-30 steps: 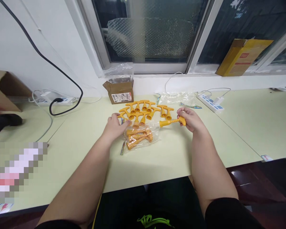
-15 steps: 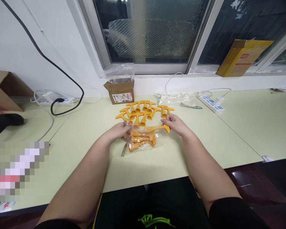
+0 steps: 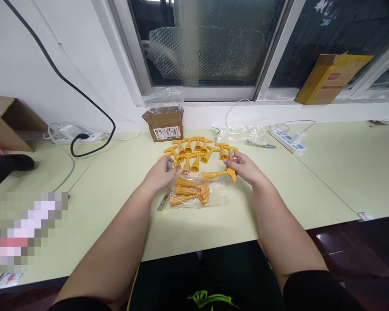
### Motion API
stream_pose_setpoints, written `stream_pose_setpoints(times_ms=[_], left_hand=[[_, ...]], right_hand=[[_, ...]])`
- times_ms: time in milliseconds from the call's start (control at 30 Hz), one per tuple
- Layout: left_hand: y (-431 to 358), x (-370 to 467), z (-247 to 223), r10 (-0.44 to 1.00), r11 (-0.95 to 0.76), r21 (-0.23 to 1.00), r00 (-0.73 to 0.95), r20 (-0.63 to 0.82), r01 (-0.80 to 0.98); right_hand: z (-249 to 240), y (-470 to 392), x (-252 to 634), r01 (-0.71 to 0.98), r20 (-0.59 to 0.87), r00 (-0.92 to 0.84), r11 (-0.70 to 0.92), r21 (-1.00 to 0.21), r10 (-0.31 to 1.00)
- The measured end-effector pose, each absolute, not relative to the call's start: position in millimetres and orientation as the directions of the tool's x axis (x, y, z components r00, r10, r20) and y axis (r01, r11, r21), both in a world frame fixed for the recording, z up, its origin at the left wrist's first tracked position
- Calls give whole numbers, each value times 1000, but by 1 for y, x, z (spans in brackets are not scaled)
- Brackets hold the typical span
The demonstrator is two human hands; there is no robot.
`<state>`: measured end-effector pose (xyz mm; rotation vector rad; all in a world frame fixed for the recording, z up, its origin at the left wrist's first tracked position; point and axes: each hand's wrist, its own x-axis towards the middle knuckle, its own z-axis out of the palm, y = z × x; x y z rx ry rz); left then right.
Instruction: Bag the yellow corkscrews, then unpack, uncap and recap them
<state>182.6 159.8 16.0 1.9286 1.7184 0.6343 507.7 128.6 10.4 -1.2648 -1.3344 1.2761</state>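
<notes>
The right grip (image 3: 243, 167) pinches a yellow T-handled piece (image 3: 215, 175), the left grip (image 3: 160, 173) a clear bag (image 3: 216, 194).

Wearer's clothing: left sleeve (image 3: 81, 305) and right sleeve (image 3: 311, 289) both black, short, plain as far as visible. Left hand (image 3: 161, 173) and right hand (image 3: 243, 167) bare, forearms likewise. Torso and lap area: very dark garment (image 3: 201, 272), near black with a greenish cast. Bright green brush-like marking (image 3: 210, 299), low centre, illegible. Thin yellow line (image 3: 134, 283) along garment's left edge.
</notes>
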Motion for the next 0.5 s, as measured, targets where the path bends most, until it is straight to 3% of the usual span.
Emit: stream_pose_setpoints(times_ms=[67,133,267,367,500], left_hand=[[154,186,20,929,-326,451,192,317,831],[145,194,23,815,-530,316,370,447,787],[129,215,22,700,-713,250,638,322,656],[127,225,18,734,-679,294,628,260,672],[131,226,16,810,-587,382,518,275,714]], right_hand=[[10,129,504,89,-43,-82,-36,-995,996],[11,127,502,97,-58,-117,-47,-994,991],[16,122,501,97,-122,-271,-99,-990,955],[19,118,501,37,-138,-329,-133,-990,934],[18,118,504,-33,-116,-279,-130,-991,953]])
